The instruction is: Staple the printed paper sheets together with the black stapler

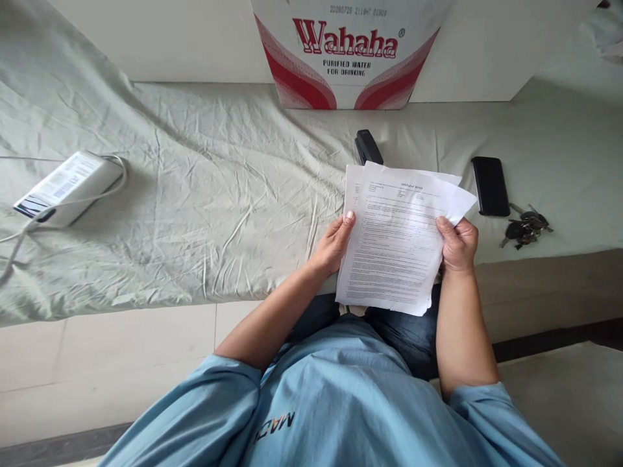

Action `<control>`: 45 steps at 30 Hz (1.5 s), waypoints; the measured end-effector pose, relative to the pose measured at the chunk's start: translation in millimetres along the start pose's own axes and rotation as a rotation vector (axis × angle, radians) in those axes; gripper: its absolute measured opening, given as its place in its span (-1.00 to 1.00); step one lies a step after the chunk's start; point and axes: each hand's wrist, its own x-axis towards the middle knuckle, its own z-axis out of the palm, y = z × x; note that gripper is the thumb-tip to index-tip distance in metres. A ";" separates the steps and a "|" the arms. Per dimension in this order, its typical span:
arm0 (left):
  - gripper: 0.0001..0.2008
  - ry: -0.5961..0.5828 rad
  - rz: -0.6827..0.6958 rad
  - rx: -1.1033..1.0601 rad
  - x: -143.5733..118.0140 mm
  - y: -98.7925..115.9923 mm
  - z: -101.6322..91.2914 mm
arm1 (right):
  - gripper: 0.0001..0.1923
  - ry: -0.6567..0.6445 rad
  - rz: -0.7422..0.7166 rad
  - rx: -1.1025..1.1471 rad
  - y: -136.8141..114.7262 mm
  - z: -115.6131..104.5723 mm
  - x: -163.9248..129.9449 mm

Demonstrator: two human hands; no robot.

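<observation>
- Head view. Left hand (335, 241): fingers closed on the left edge of the papers (389, 250), thumb flat on the front face; remaining fingers partly hidden at the edge.
- Right hand (457, 246): fingers closed on the right edge of the same papers, thumb on the front, others curled behind. No visible gap in either grip.
- Papers: between the two hands, several printed sheets, edges uneven, corners fanned out above the right fingers. Lower part overhangs the lap. Body print too small to read.
- Stapler (368, 147): black, beyond the fingers of both hands, between them sideways; near end meets the papers' top edge in view. Contact cannot be told.
- Phone (490, 186): black, lying beyond and to the right of the right fingers.
- Keys (528, 227): bunched, right of the right fingers, just beside the phone's near end.
- Carton (348, 78): red and white, "Wahaha", farthest ahead of the fingers.
- White box (73, 185): well left of the left fingers, pale cable (124, 174) looped around it.
- Counter (219, 194): beneath these, covered in wrinkled pale cloth.
</observation>
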 end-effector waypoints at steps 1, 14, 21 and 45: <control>-0.36 0.003 0.001 0.007 -0.3 0.7 0.3 | -0.61 -0.002 -0.001 0.005 0.0 0.1 -0.2; -0.35 0.108 -0.017 0.059 -3.3 5.3 2.6 | -0.57 0.034 -0.076 0.029 1.6 5.3 3.5; -0.34 0.038 0.032 0.146 -5.5 5.4 2.9 | -0.55 0.208 -0.160 0.054 5.9 1.3 10.0; -0.35 -0.209 0.089 0.216 -8.9 17.1 7.7 | -0.48 0.189 -0.146 -0.016 8.5 -1.6 8.9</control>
